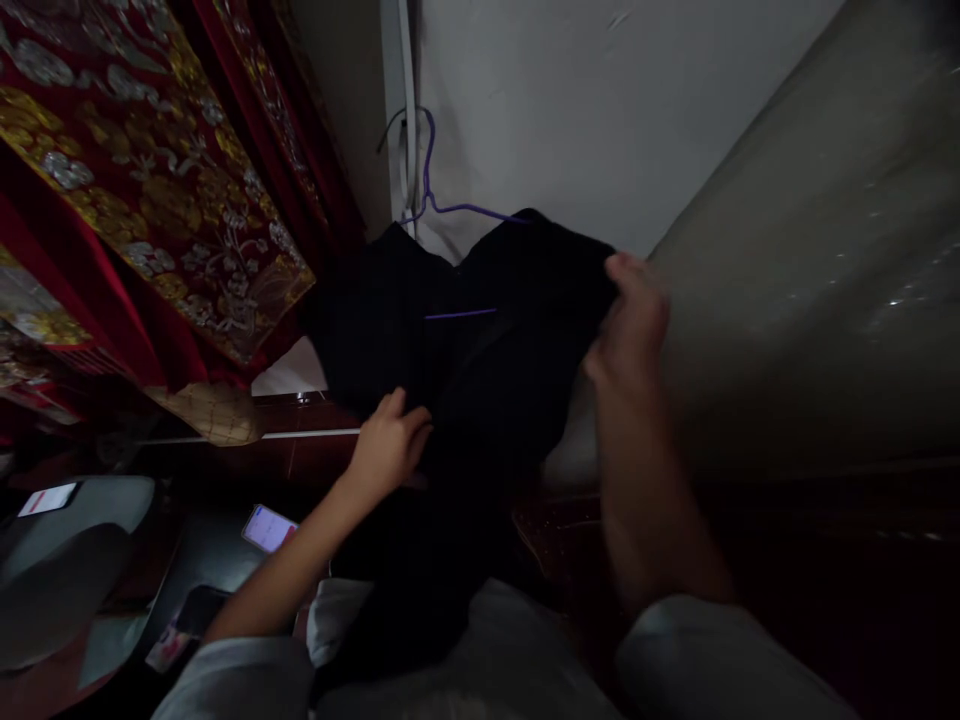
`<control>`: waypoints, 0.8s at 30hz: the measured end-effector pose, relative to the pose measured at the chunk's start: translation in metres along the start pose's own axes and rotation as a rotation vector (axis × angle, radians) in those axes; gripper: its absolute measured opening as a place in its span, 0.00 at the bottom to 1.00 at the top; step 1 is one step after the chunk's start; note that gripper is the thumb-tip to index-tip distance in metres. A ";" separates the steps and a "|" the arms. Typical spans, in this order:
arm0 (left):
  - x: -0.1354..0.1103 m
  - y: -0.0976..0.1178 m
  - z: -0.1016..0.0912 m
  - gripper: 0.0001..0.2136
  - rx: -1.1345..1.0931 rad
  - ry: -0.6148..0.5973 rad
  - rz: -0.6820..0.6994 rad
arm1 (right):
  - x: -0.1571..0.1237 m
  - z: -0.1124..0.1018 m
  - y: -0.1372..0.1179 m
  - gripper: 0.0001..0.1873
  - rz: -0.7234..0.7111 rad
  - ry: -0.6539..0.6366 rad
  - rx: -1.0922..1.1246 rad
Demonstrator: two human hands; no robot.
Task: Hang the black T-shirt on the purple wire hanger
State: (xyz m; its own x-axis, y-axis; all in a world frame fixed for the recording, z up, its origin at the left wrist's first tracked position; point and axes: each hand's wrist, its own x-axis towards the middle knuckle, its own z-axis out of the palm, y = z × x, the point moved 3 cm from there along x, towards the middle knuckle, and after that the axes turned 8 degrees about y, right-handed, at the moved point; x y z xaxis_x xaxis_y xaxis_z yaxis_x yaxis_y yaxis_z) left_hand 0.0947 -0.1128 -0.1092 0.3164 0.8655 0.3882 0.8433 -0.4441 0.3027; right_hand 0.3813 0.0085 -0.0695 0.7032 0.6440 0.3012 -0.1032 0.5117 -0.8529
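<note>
A black garment hangs on a purple wire hanger, whose hook rests by a white pipe on the wall. My left hand is closed on the garment's lower left part. My right hand grips the garment's upper right edge near the shoulder, fingers curled over the dark cloth. The lower part of the garment trails down toward my lap.
Red and gold embroidered fabric hangs at the left. A lit phone lies on a dark surface below, another phone sits at far left. A shiny grey covered surface fills the right.
</note>
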 end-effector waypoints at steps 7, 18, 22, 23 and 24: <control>-0.021 0.016 0.061 0.05 -0.496 0.240 -0.258 | -0.136 -0.032 0.031 0.10 0.045 0.003 -0.183; -0.038 0.018 0.076 0.20 -0.622 0.481 -0.406 | -0.179 -0.015 0.051 0.22 0.339 -0.871 -0.294; -0.041 0.017 0.081 0.10 -0.704 0.608 -0.414 | -0.184 -0.017 0.046 0.22 0.351 -0.930 -0.300; -0.042 0.016 0.083 0.11 -0.728 0.639 -0.417 | -0.185 -0.018 0.045 0.22 0.364 -0.953 -0.313; -0.043 0.015 0.085 0.11 -0.749 0.666 -0.415 | -0.185 -0.020 0.044 0.22 0.377 -0.961 -0.318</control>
State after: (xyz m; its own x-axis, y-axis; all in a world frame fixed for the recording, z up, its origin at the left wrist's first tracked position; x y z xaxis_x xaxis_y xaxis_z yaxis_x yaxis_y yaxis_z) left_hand 0.1311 -0.1368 -0.1951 -0.4222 0.7817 0.4590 0.2790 -0.3698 0.8863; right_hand 0.2604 -0.0998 -0.1712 -0.1966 0.9767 0.0862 0.0869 0.1050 -0.9907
